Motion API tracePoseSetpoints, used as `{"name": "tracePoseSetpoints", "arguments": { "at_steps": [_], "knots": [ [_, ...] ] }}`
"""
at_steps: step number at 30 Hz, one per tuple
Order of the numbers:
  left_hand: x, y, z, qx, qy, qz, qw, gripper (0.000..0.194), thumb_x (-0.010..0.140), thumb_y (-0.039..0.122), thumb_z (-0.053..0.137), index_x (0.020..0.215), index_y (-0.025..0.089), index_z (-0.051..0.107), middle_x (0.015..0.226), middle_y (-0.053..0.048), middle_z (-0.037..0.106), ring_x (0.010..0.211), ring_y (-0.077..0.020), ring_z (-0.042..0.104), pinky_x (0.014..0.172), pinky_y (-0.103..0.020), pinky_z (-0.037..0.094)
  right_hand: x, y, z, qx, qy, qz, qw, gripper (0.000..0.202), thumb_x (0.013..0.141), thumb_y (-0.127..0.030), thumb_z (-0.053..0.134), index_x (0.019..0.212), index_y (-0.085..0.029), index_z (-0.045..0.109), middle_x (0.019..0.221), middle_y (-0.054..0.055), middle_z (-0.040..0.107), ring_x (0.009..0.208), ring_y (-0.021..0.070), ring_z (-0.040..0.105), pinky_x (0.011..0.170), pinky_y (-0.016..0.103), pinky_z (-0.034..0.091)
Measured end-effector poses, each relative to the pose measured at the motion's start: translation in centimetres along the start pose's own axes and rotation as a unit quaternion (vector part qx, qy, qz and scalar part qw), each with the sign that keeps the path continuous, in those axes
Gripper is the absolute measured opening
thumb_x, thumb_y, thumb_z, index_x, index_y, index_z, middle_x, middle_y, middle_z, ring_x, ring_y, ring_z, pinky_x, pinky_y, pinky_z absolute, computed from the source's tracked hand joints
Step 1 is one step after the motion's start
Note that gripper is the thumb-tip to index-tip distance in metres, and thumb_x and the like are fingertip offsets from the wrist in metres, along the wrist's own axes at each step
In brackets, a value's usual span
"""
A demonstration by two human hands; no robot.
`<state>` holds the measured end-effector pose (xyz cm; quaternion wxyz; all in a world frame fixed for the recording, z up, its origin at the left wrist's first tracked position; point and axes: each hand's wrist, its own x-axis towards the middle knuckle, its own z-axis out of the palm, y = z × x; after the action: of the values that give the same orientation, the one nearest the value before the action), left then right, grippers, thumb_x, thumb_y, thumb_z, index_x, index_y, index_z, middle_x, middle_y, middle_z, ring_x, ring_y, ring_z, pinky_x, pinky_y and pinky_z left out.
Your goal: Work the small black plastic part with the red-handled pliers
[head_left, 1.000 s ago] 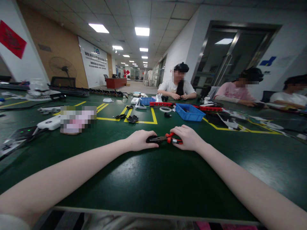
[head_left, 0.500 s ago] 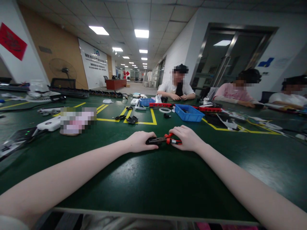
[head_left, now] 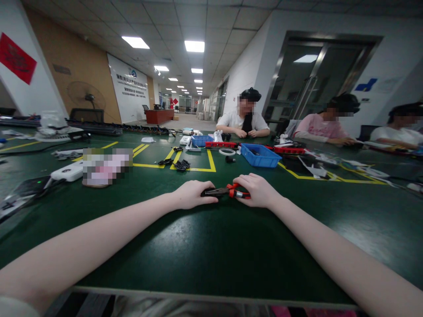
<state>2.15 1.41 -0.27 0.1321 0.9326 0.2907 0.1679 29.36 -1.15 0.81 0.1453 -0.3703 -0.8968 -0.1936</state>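
Barely shifted since the earlier frame: clamping red-handled needle-nose pliers [head_left: 233, 192] in right hand [head_left: 258, 190], pinching black part [head_left: 204, 192] by their nose in left hand [head_left: 192, 194]. Looks under way; cannot tell what remains.

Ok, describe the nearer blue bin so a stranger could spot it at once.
Start at the green table and find the right hand, which holds the red-handled pliers. Just beyond that hand sits an open blue bin with dark items inside. The other blue bin is farther off and to the left.
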Motion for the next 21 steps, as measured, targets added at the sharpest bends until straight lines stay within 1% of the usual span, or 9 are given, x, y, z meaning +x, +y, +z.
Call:
{"name": "tracePoseSetpoints", "arguments": {
  "at_steps": [4, 8, 16, 21],
  "knots": [
    [-0.08, 0.01, -0.02, -0.001, -0.002, -0.002, 1.000, 0.042, 0.086, 0.056, 0.056, 0.112, 0.022, 0.058, 0.098, -0.004, 0.070, 0.085, -0.0232, 0.066, 0.067, -0.027, 0.043, 0.01, -0.01, -0.06, -0.004, 0.002, -0.005, 1.000, 0.032, 0.078, -0.035, 0.058, 0.102, -0.014, 0.058, 0.091, 0.010, 0.066, 0.078, 0.0212, 0.061, 0.071, 0.033, 0.041],
    [-0.12, -0.08, 0.01, -0.004, 0.000, 0.004, 1.000, 0.041, 0.085, 0.055, 0.058, 0.111, 0.023, 0.058, 0.097, -0.003, 0.070, 0.084, -0.0226, 0.066, 0.068, -0.027, 0.044, 0.01, 0.04, -0.03, -0.004, 0.003, -0.005, 1.000, 0.033, 0.078, -0.036, 0.058, 0.104, -0.015, 0.058, 0.093, 0.010, 0.066, 0.078, 0.0211, 0.061, 0.072, 0.033, 0.041],
    [-0.14, 0.09, -0.10, -0.005, -0.003, 0.000, 1.000, 0.039, 0.085, 0.053, 0.059, 0.111, 0.023, 0.058, 0.095, -0.003, 0.070, 0.083, -0.0217, 0.066, 0.067, -0.026, 0.044, 0.05, 0.00, 0.01, -0.001, 0.000, 0.004, 1.000, 0.033, 0.080, -0.038, 0.059, 0.104, -0.015, 0.058, 0.095, 0.011, 0.066, 0.080, 0.0207, 0.061, 0.072, 0.032, 0.042],
    [-0.21, 0.23, -0.21, -0.003, -0.004, 0.002, 1.000, 0.040, 0.086, 0.053, 0.058, 0.112, 0.023, 0.058, 0.097, -0.003, 0.070, 0.085, -0.0221, 0.066, 0.068, -0.027, 0.044, 0.13, -0.07, -0.16, -0.003, -0.004, -0.002, 1.000, 0.033, 0.080, -0.038, 0.059, 0.102, -0.014, 0.058, 0.093, 0.010, 0.066, 0.078, 0.0206, 0.061, 0.071, 0.032, 0.041]
  ]
}}
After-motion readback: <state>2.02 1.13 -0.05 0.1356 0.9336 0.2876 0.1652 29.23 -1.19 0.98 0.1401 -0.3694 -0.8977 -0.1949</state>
